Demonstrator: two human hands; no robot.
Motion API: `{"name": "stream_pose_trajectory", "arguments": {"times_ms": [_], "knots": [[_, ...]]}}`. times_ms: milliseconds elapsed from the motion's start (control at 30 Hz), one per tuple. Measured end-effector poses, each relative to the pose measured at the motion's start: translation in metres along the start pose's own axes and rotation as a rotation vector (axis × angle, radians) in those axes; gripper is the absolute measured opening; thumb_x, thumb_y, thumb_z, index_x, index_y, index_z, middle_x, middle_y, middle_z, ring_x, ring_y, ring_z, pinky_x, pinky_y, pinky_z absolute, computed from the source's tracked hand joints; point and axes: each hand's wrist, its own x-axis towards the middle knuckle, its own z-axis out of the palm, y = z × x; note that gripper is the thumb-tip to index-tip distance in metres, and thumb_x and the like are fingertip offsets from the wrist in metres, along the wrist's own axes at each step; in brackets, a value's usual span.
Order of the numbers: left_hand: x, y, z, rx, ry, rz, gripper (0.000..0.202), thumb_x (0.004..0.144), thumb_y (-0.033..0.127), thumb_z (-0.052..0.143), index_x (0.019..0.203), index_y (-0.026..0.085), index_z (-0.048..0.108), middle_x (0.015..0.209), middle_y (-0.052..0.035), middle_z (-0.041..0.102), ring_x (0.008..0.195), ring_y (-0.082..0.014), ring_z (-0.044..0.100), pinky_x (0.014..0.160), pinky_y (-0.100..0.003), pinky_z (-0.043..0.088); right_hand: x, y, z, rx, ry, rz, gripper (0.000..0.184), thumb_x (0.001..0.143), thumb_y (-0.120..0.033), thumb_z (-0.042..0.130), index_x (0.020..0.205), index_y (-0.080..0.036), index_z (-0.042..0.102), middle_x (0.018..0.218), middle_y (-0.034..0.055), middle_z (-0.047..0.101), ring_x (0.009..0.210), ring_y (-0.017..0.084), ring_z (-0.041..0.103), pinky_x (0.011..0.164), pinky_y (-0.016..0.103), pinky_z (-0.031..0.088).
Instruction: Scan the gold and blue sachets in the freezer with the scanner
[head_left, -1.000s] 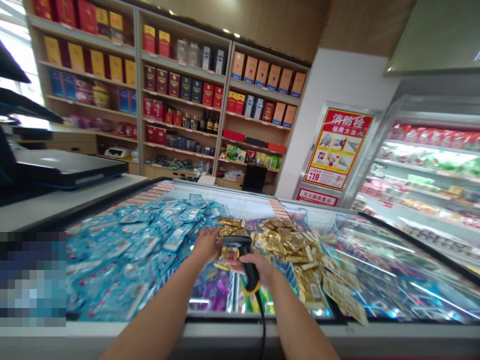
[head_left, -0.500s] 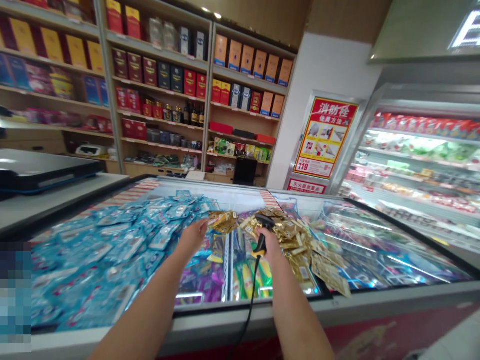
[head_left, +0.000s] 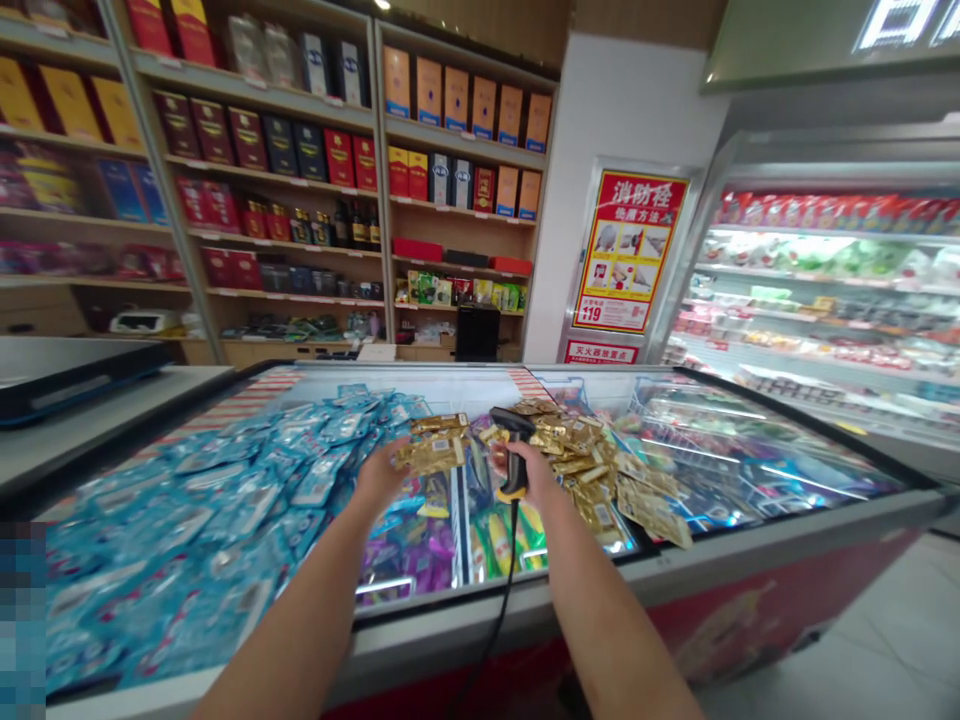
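Observation:
My right hand (head_left: 531,472) grips a black barcode scanner (head_left: 513,448) with a yellow band and a black cable trailing down toward me. The scanner's head points left, toward a gold packet (head_left: 433,455). My left hand (head_left: 381,470) holds that gold packet up by its near edge, over the glass lid of a chest freezer (head_left: 480,610). A heap of gold packets (head_left: 592,470) lies on the glass just right of the scanner. A large spread of blue packets (head_left: 225,500) covers the lid to the left.
Behind the freezer stand wooden shelves (head_left: 300,180) of boxed goods and bottles. A red poster (head_left: 628,252) hangs on the white wall. An open refrigerated case (head_left: 817,290) runs along the right. A grey counter (head_left: 90,420) lies left.
My left hand has picked a gold packet off the pile and lifted it. The scanner has swung up to face it. My view has shifted right and back.

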Motion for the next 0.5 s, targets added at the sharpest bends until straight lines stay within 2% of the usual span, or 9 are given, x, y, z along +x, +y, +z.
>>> {"name": "stream_pose_trajectory", "arguments": {"times_ms": [100, 200, 300, 500], "knots": [[-0.001, 0.003, -0.001, 0.059, -0.035, 0.024, 0.053, 0.070, 0.013, 0.059, 0.123, 0.019, 0.056, 0.107, -0.0063, 0.066, 0.087, -0.0189, 0.063, 0.071, -0.025, 0.048, -0.008, 0.003, 0.004, -0.143, -0.136, 0.097, 0.023, 0.062, -0.030, 0.067, 0.077, -0.013, 0.065, 0.076, 0.0051, 0.069, 0.063, 0.015, 0.064, 0.062, 0.026, 0.048], [0.000, 0.003, 0.000, 0.130, -0.001, 0.072, 0.055, 0.072, 0.011, 0.056, 0.127, 0.016, 0.052, 0.116, -0.0095, 0.061, 0.097, -0.0201, 0.060, 0.080, -0.027, 0.047, -0.013, 0.005, 0.007, -0.244, -0.225, 0.140, 0.023, 0.061, -0.030, 0.069, 0.075, -0.012, 0.065, 0.070, 0.0048, 0.068, 0.063, 0.015, 0.064, 0.069, 0.030, 0.049], [0.002, 0.001, 0.001, 0.203, 0.019, 0.135, 0.052, 0.073, 0.010, 0.056, 0.124, 0.016, 0.054, 0.116, -0.0095, 0.060, 0.106, -0.0210, 0.056, 0.091, -0.030, 0.042, -0.015, 0.006, 0.009, -0.283, -0.270, 0.132, 0.022, 0.060, -0.031, 0.070, 0.070, -0.012, 0.065, 0.067, 0.0053, 0.067, 0.064, 0.016, 0.064, 0.075, 0.032, 0.049], [0.003, 0.000, 0.002, 0.235, 0.015, 0.139, 0.050, 0.073, 0.007, 0.054, 0.122, 0.017, 0.055, 0.115, -0.0087, 0.059, 0.107, -0.0191, 0.056, 0.096, -0.029, 0.040, -0.016, 0.006, 0.007, -0.332, -0.311, 0.113, 0.021, 0.061, -0.032, 0.070, 0.066, -0.012, 0.064, 0.065, 0.0058, 0.066, 0.064, 0.018, 0.064, 0.077, 0.035, 0.048]]}}
